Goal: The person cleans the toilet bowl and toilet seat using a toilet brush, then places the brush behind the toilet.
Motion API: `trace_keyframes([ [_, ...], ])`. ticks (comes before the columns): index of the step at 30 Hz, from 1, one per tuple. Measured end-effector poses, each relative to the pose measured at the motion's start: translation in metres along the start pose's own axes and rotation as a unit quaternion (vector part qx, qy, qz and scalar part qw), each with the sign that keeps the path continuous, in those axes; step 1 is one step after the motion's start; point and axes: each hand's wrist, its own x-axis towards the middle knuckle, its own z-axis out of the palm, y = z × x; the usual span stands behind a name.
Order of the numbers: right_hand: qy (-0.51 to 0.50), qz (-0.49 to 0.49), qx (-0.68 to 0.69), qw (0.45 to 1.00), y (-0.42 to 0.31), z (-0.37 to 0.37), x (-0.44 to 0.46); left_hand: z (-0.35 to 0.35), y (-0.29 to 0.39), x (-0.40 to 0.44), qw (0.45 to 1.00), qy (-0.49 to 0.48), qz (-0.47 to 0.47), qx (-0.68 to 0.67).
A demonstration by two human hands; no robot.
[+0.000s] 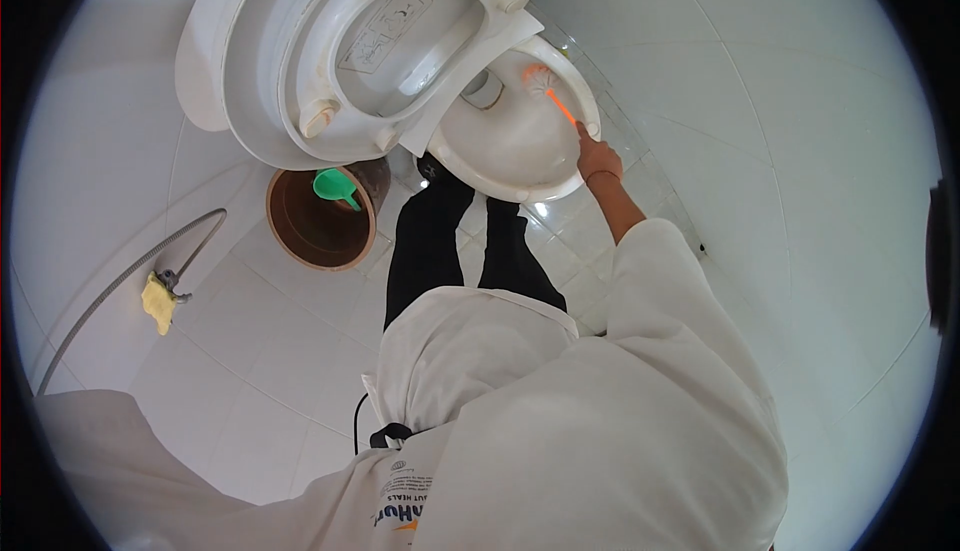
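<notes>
My right hand [599,158] is closed around the orange handle of a toilet brush [563,106]. The brush's pale, orange-edged bristle head rests against the inner wall of the white toilet bowl [470,149], on its right side. Above the bowl, the toilet seat and lid [300,61] are raised, with a printed label visible through the seat's opening. My left hand is out of view; only the left sleeve shows at the lower left.
A brown bucket [283,226] with a green dipper [336,187] inside stands left of the bowl. On the left wall, a metal hose [110,276] curves near a tap [170,281] with a yellow cloth [157,303] on it. Tiled walls close in on both sides.
</notes>
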Motion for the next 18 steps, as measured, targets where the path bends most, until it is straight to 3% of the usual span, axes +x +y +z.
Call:
trace_keyframes([
  [7, 0.058, -0.147, -0.133, 0.978, -0.070, -0.053, 0.054, -0.028, 0.007, -0.007, 0.999, -0.027, -0.027, -0.017],
  [10, 0.053, -0.118, -0.132, 0.983, -0.096, -0.052, 0.062, -0.032, 0.009, -0.009, 0.999, -0.039, -0.029, -0.011],
  [13, 0.059, -0.097, -0.107, 0.988, -0.047, -0.021, 0.054, -0.038, 0.008, -0.013, 0.998, -0.043, -0.039, -0.010],
  [18, -0.025, -0.028, -0.099, 0.994, 0.056, 0.025, -0.036, -0.046, 0.004, -0.021, 0.997, -0.052, -0.056, -0.016],
])
